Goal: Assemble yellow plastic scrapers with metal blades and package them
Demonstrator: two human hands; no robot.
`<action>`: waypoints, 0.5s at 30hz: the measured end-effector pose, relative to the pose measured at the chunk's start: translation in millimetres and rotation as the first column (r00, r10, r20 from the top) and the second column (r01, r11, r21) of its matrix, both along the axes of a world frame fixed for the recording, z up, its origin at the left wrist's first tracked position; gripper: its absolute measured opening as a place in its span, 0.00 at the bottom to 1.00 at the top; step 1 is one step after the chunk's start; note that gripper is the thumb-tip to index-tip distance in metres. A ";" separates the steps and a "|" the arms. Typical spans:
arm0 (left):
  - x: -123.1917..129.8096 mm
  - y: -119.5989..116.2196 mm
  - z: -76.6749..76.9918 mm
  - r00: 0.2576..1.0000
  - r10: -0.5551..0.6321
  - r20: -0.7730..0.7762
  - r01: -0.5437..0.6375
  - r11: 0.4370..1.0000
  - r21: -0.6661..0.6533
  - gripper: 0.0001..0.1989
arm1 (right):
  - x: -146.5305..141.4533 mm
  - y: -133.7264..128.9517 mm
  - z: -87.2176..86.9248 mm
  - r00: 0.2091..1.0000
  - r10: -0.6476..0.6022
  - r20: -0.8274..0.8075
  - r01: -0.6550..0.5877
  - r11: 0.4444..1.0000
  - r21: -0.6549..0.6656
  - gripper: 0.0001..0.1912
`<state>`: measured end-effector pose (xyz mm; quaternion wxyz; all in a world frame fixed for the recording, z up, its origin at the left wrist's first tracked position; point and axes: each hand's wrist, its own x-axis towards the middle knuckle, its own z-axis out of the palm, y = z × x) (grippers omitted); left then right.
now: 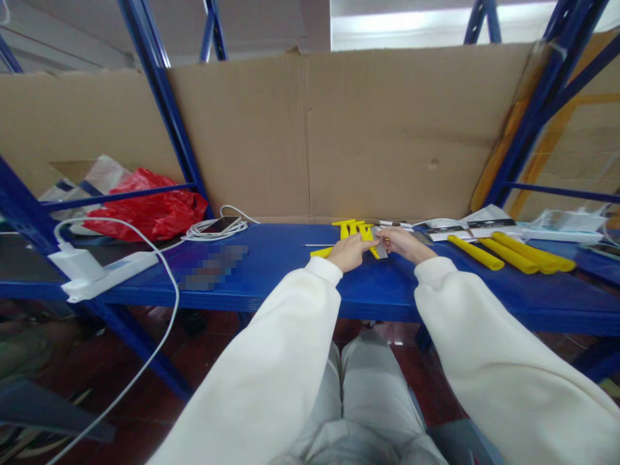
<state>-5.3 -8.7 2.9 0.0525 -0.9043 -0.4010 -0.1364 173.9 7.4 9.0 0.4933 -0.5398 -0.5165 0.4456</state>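
Yellow plastic piece (374,252) in both half-closed hands (347,251), black labels (493,223) on nearby white packaging (490,212) illegible

One cam only, head-worn: wide, faces forward and down past the lap (372,381) to the near blue bench (271,255); left hand (349,251) and right hand (403,243) right of frame centre, cardboard panel (387,135) behind.

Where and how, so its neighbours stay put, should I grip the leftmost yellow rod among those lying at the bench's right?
Probably around the middle of the leftmost yellow rod, from above, fingers across its width: it is long, narrow and lies flat. A narrow gap parts it from the next yellow rod, which may leave room for fingertips.
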 end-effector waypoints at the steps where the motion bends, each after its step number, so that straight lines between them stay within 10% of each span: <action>1: 0.7 -0.5 -0.3 1.000 -0.007 -0.007 0.007 1.000 0.012 0.28 | 0.6 0.6 -0.6 1.000 -0.011 0.005 0.011 1.000 0.012 0.15; 15: -0.5 0.8 -0.5 0.998 0.013 0.062 -0.015 0.999 0.029 0.26 | 11.1 10.7 -5.2 0.980 -0.163 0.111 0.145 0.977 0.154 0.11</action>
